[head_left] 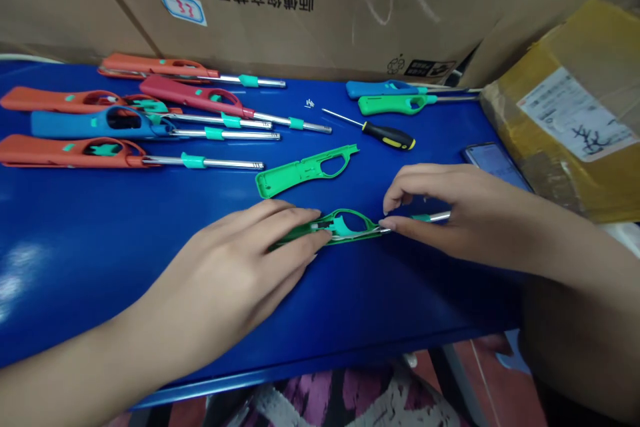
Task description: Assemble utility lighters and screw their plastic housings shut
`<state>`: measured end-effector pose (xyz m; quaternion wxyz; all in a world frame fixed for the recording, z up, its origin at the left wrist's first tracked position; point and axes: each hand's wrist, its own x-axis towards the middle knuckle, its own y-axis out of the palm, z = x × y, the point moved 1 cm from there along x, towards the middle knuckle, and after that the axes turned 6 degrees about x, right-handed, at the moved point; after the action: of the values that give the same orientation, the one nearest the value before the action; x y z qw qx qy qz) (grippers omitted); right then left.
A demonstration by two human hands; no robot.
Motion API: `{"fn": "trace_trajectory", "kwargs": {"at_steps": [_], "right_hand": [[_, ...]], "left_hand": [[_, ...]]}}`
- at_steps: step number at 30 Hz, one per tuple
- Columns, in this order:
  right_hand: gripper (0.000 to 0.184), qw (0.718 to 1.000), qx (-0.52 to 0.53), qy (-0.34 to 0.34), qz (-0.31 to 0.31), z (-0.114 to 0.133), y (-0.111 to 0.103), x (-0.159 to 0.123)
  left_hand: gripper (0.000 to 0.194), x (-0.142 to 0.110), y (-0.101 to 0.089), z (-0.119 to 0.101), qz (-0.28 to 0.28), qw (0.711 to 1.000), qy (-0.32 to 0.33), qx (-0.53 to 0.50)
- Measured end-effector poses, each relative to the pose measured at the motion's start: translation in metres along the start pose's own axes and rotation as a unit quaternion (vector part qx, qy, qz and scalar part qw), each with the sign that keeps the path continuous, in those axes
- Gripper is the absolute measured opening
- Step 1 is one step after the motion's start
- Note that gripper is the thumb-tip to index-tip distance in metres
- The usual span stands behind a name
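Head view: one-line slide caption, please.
Left hand on an opened green lighter, right hand at its metal tube; a loose green shell half and a screwdriver lie beyond.

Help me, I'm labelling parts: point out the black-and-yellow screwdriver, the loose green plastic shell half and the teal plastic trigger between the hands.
Black-and-yellow screwdriver [388,135]: head view, on the handle.
Loose green plastic shell half [299,172]: head view, on its grip.
Teal plastic trigger [341,227]: head view, on its curved body.
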<state>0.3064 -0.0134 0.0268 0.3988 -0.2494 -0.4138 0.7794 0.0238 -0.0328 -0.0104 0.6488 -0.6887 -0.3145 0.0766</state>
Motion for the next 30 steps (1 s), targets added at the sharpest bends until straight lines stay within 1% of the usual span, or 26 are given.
{"fn": "trace_trajectory", "kwargs": {"at_steps": [4, 8, 10, 14, 17, 19, 23, 27, 30], "right_hand": [[0.012, 0.999, -0.004, 0.019, 0.046, -0.005, 0.001, -0.002], [0.009, 0.997, 0.004, 0.04, 0.065, -0.007, 0.003, 0.0], [0.009, 0.997, 0.014, 0.048, 0.06, -0.007, 0.003, 0.002], [0.005, 0.998, 0.034, 0.041, 0.034, -0.006, 0.003, 0.003], [0.005, 0.997, 0.04, 0.047, 0.036, -0.005, 0.002, 0.002], [0.008, 0.998, 0.037, 0.037, 0.046, -0.005, 0.001, 0.001], [0.012, 0.997, 0.023, -0.012, 0.071, -0.006, 0.0, -0.002], [0.008, 0.997, -0.01, -0.036, 0.062, -0.005, 0.003, -0.002], [0.017, 0.996, -0.031, -0.052, 0.058, -0.002, 0.005, -0.002]], "left_hand": [[0.04, -0.001, 0.004, 0.002, 0.024, 0.999, 0.033, 0.002], [0.041, 0.0, 0.005, 0.002, 0.039, 0.998, 0.039, 0.021], [0.04, 0.0, 0.005, 0.002, 0.041, 0.998, 0.041, 0.025], [0.04, -0.001, 0.005, 0.002, 0.041, 0.998, 0.044, 0.029], [0.043, -0.001, 0.005, 0.002, 0.045, 0.998, 0.04, 0.034], [0.043, -0.001, 0.005, 0.002, 0.048, 0.997, 0.041, 0.034], [0.044, -0.001, 0.005, 0.003, 0.041, 0.998, 0.042, 0.031], [0.046, -0.003, 0.003, 0.008, 0.028, 0.998, 0.038, 0.035], [0.045, -0.004, 0.001, 0.012, 0.025, 0.998, 0.04, 0.044]]}}
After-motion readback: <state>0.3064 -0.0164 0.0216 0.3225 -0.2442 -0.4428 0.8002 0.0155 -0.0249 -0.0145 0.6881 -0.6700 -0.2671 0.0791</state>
